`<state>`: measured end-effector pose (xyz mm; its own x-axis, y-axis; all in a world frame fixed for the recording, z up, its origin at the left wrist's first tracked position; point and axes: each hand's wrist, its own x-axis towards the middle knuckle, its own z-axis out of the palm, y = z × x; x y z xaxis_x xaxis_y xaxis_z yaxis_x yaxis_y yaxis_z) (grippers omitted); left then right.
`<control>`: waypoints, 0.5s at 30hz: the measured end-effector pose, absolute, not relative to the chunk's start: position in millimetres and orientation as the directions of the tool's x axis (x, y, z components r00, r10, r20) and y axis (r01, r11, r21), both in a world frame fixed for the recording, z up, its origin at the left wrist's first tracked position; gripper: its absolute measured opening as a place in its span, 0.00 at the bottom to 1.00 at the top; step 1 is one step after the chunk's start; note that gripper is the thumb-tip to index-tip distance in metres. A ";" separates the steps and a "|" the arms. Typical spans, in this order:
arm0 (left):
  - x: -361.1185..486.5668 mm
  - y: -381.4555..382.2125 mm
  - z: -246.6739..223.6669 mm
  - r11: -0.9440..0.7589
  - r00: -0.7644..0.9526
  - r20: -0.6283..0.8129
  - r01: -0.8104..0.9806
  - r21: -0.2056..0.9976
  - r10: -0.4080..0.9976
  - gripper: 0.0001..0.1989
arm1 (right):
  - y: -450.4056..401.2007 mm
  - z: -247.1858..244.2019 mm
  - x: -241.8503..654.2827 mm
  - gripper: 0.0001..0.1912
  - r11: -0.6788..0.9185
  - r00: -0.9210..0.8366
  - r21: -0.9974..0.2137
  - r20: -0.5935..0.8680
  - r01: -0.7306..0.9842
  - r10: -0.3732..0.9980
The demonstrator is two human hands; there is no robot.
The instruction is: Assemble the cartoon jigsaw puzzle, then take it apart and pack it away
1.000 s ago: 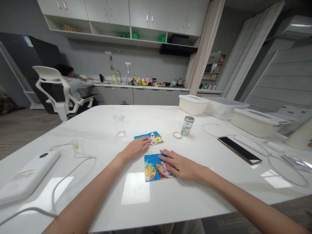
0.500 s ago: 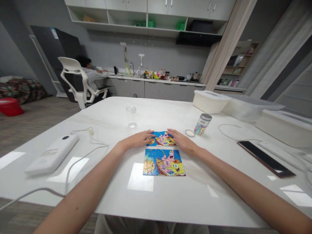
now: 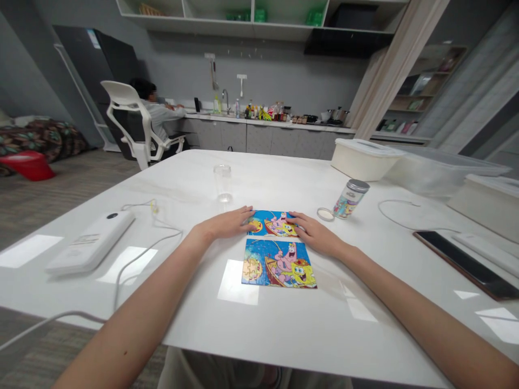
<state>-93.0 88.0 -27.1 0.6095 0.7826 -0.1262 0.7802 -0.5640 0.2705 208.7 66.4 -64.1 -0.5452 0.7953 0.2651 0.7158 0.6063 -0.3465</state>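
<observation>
A picture card (image 3: 270,222) with a pink starfish and a yellow sponge character in a boat lies flat on the white table. My left hand (image 3: 229,222) rests at its left edge, fingers stretched out, fingertips over the card. On the opposite edge lies my right hand (image 3: 318,233), its fingers extended and slightly spread over the card's right part. Just below, nearer to me, is a jigsaw puzzle (image 3: 278,263) of the same scene, with piece seams showing at its left side. A narrow gap separates the two pictures. Neither hand touches the puzzle.
Right of my hands stand a printed canister (image 3: 351,199) and a round lid-like ring (image 3: 325,214). A clear cup (image 3: 223,183) stands beyond my left hand. A white device (image 3: 91,240) with cables lies left, a phone (image 3: 466,263) right. Storage boxes (image 3: 367,159) line the far right; a person (image 3: 158,116) sits behind.
The view has tipped downward and shifted slightly. My right fingers have slid a little toward the card's right edge, uncovering more of its top right. The left hand stays at the card.
</observation>
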 end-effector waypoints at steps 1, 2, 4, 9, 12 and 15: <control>-93.8 88.6 -27.2 -0.567 0.613 -0.130 0.778 0.269 0.779 0.35 | 66.8 -65.1 209.0 0.22 0.606 -0.544 -0.337 0.266 0.721 0.796; -94.5 89.0 -26.6 -0.578 0.622 -0.127 0.772 0.265 0.773 0.34 | 67.3 -66.2 209.3 0.23 0.604 -0.542 -0.332 0.267 0.725 0.797; -95.1 88.5 -23.8 -0.610 0.647 -0.101 0.751 0.252 0.756 0.32 | 68.1 -68.4 209.8 0.23 0.603 -0.537 -0.328 0.275 0.727 0.798; -92.0 80.2 -13.0 -0.641 0.682 -0.105 0.721 0.263 0.724 0.31 | 67.2 -69.7 210.6 0.21 0.617 -0.532 -0.330 0.317 0.714 0.785; -90.3 76.3 -10.8 -0.620 0.666 -0.150 0.740 0.262 0.731 0.34 | 65.3 -67.7 210.3 0.21 0.623 -0.527 -0.331 0.338 0.709 0.780; -90.6 76.5 -12.3 -0.613 0.662 -0.154 0.742 0.272 0.734 0.34 | 64.5 -65.9 210.6 0.22 0.634 -0.539 -0.345 0.338 0.692 0.772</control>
